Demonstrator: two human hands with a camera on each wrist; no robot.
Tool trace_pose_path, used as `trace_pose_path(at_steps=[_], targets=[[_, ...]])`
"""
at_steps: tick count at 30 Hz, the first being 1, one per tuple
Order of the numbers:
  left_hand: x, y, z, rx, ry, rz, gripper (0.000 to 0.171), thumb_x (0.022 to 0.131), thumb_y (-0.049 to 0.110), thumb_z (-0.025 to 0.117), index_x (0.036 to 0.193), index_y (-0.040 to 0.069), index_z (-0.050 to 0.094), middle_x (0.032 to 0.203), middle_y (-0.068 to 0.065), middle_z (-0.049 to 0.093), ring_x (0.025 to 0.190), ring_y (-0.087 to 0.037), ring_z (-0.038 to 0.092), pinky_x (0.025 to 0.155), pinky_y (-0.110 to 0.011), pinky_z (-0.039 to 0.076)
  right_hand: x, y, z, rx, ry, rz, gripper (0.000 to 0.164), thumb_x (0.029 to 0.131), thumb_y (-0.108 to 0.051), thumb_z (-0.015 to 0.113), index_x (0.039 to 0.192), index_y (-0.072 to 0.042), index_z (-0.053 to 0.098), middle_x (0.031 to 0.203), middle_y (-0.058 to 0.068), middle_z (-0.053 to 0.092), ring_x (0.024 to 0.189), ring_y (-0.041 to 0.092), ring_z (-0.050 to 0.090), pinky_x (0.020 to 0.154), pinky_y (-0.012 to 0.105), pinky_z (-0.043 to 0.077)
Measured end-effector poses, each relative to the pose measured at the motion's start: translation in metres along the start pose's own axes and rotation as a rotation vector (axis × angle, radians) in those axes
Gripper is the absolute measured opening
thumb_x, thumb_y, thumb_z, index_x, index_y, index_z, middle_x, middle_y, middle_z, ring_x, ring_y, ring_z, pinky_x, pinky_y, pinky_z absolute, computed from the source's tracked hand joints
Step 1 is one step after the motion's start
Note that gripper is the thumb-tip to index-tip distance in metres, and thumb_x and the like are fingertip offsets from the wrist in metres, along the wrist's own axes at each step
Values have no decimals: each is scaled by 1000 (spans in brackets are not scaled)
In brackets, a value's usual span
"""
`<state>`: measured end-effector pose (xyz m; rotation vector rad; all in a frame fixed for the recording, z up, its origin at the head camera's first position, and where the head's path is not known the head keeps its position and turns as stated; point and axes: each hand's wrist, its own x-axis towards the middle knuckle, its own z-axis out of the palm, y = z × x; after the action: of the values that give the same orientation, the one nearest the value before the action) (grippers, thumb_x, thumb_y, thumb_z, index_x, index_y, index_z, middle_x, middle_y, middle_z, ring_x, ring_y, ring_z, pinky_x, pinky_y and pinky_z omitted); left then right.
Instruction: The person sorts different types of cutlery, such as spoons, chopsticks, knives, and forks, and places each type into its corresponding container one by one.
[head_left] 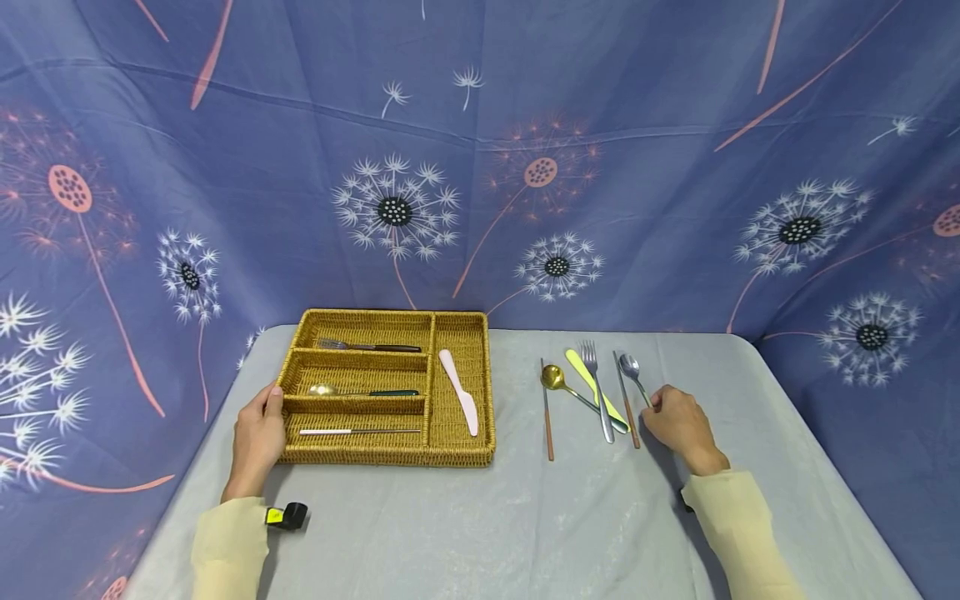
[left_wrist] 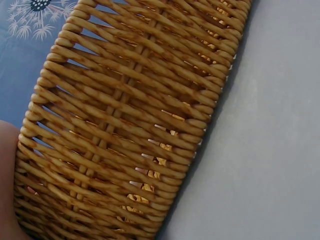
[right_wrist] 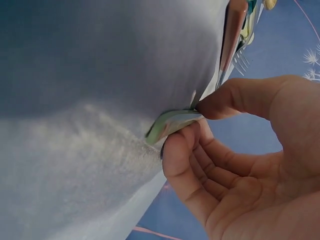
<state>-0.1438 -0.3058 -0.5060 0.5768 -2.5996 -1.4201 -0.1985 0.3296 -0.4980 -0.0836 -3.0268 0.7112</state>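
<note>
- clasping the tray (head_left: 375, 457) by its rim with the left grip (head_left: 257, 433)
- pinching the silver spoon (head_left: 631, 367) by its handle with the right grip (head_left: 682, 425), beside a chopstick (head_left: 626, 398)

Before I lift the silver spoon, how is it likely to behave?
The silver spoon looks metallic, so it should stay stiff. Its glossy handle may prove slippery in the right-hand grip. Pinched near the handle's end, away from the bowl, it could dip bowl-first.
</note>
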Motion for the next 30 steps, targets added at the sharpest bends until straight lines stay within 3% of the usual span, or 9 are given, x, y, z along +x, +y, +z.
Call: trace_pose_path(at_steps=[10,30], targets=[[0,1,0,1,-4,-3,67,118,48,25,169,6,33,171,-27,31,157,-53,25,126,-69,23,-13,1,-2,8,-16,25,14,86,-8,67,93,4,64,79,13,64,68,28,58,56,38,44],[0,0,0,7,2,8,66,118,47,25,168,5,33,170,-27,31,157,-53,25,126,-69,23,-39,5,-5,-9,-5,7,9,84,-7,67,88,0,63,75,8,61,65,25,56,55,37,43]])
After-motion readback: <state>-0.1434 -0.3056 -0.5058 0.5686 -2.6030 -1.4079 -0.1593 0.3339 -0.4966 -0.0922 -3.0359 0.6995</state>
